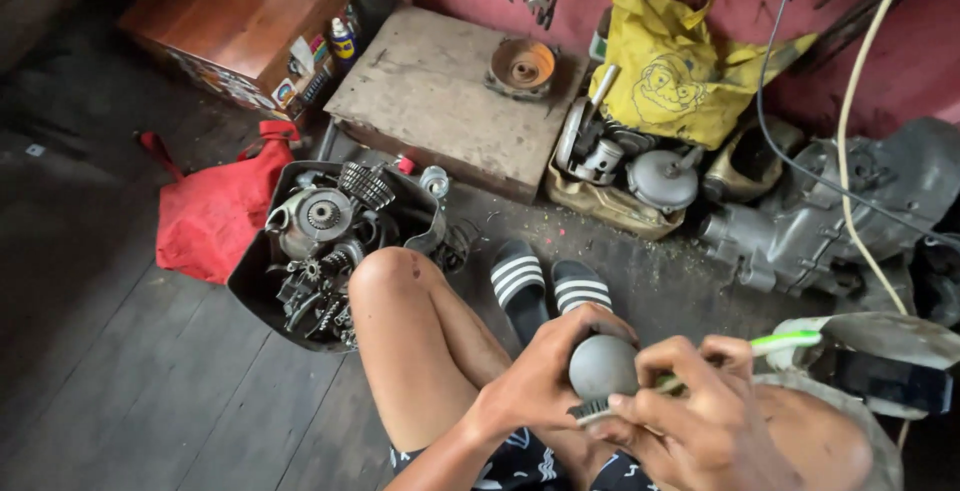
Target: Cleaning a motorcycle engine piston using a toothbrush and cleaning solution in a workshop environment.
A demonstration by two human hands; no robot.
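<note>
My left hand (545,371) is wrapped around a round grey metal part (602,366) held over my lap. My right hand (690,406) grips a toothbrush with a green and white handle (790,343); its bristle head (590,411) lies against the lower side of the grey part. Both hands sit close together above my knees, and my feet in black and white striped slides (545,286) rest on the floor just beyond them.
A black tub (255,281) of gears and engine parts stands at my left knee, beside a red bag (215,216). A wooden block (440,101) carries a rusty round part (522,66). Right of it are a box of engine pieces (625,176), a yellow bag (675,76) and an engine casing (830,221).
</note>
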